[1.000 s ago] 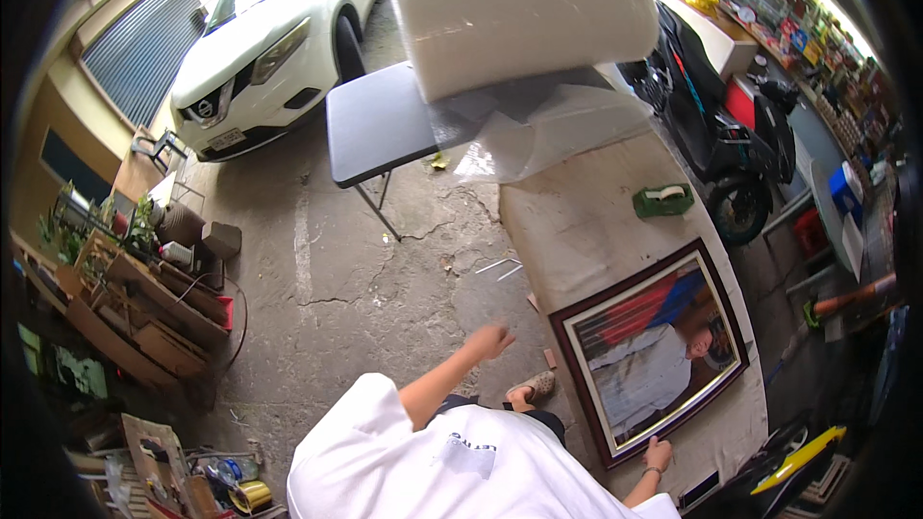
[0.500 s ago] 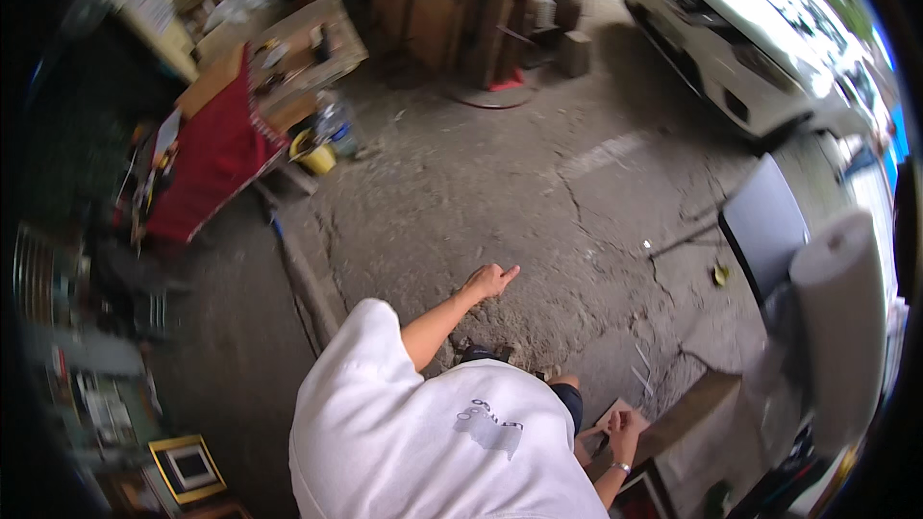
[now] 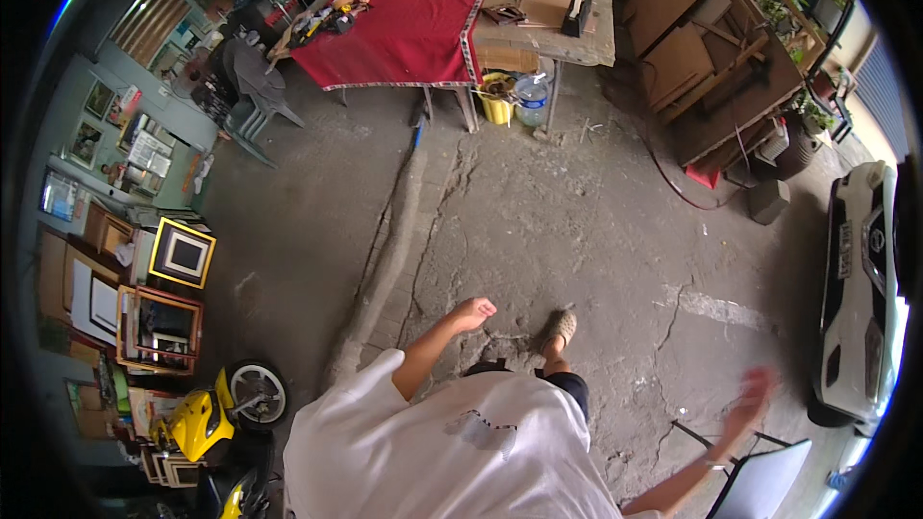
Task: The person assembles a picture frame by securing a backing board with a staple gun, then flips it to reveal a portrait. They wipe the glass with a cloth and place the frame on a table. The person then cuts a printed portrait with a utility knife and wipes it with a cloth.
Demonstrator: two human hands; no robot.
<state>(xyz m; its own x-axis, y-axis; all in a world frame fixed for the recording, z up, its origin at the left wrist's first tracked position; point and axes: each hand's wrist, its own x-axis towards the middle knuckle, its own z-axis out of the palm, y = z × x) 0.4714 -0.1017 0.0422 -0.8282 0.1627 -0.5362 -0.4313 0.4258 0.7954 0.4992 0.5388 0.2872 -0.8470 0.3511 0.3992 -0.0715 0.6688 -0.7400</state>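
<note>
My left hand (image 3: 473, 313) is held out over the concrete floor, its fingers curled in with nothing visible in them. Out to the right, my right hand (image 3: 755, 399) is smeared by motion, so its fingers cannot be read. It hangs above the floor near a pale panel on thin dark legs (image 3: 764, 481); no contact shows. Below and between the hands, one foot in a beige clog (image 3: 561, 329) stands forward. Ahead is a work table with a red cloth (image 3: 404, 38), and on its bare wooden part lie a black box-like thing (image 3: 576, 15) and dark frame pieces (image 3: 505, 14).
A yellow bucket (image 3: 497, 111) and a water jug (image 3: 531, 101) stand beneath the table. Brown boards (image 3: 687, 62) lean at the far right, beyond a grey block (image 3: 768, 202). A white car (image 3: 856, 298) is at right. Picture frames (image 3: 159, 327) and a yellow motorcycle (image 3: 202, 423) line the left.
My view has swung right and moved toward the table. My left hand's extended finger has curled in. My right hand has left the boards beside me and swung outward. The clog has come into view.
</note>
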